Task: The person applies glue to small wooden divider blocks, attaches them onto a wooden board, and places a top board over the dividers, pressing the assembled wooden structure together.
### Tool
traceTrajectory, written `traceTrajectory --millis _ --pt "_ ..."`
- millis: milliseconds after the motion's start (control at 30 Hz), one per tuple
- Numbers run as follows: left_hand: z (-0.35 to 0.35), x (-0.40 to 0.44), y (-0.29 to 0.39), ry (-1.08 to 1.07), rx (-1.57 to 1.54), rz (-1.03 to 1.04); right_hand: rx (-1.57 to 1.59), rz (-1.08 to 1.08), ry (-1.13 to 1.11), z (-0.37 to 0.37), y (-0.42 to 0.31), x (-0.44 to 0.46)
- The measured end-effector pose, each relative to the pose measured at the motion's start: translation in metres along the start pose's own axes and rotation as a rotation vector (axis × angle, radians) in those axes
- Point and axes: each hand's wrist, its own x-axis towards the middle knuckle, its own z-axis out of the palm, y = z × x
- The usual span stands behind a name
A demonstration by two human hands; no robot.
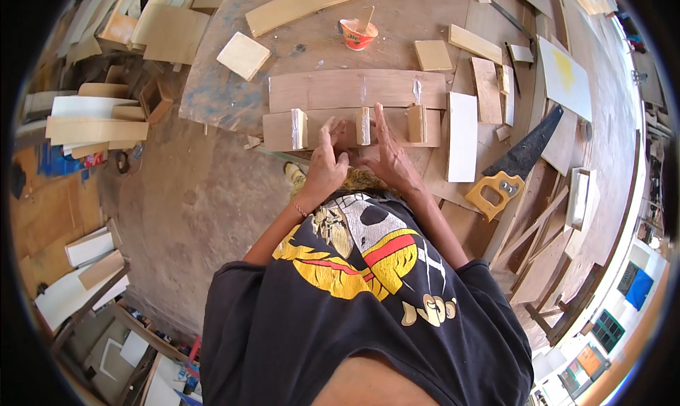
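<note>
My left hand [327,167] is at the near edge of a long plywood strip [278,131], its fingers apart and reaching over the strip left of the middle wooden block [363,126]. My right hand [392,162] lies just right of that block, fingers stretched out. Whether either hand touches the block is hard to tell. A left block [300,128] and a right block [417,124] also stand on the strip; the left and middle ones have white glue-like smears on top. Behind lies a second plywood strip [333,87] with white streaks across it.
A red-and-white cup [358,35] with a stick in it stands farther back. To the right lie a white board [462,137] and a handsaw [520,151] among scrap pieces. A square wood piece [244,55] and a curved strip [340,2] lie on the worktable [219,87].
</note>
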Motion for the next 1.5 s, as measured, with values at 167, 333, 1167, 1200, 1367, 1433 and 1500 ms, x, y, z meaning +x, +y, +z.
traceTrajectory --millis 167,333,1167,1200,1367,1433,1500 --pt "-0.010 -0.011 0.004 0.003 -0.018 -0.099 -0.059 -0.009 0.010 -0.016 0.000 -0.037" --pt "-0.016 -0.013 0.025 -0.338 -0.057 -0.219 -0.158 0.112 0.149 -0.034 0.039 -0.075" --pt "0.061 0.016 0.002 -0.546 0.050 0.057 -0.195 0.135 0.012 -0.077 0.042 0.001" --pt "0.061 0.016 0.003 -0.546 0.050 0.056 -0.192 0.141 0.004 -0.078 0.041 0.002" --pt "0.061 0.016 0.004 -0.519 0.059 0.055 -0.201 0.143 0.001 -0.078 0.042 0.002" --pt "0.060 0.017 0.005 -0.530 0.062 0.049 -0.207 0.132 0.005 -0.078 0.042 0.002" --pt "0.060 0.018 0.004 -0.542 0.065 0.045 -0.209 0.133 -0.006 -0.079 0.040 0.002"
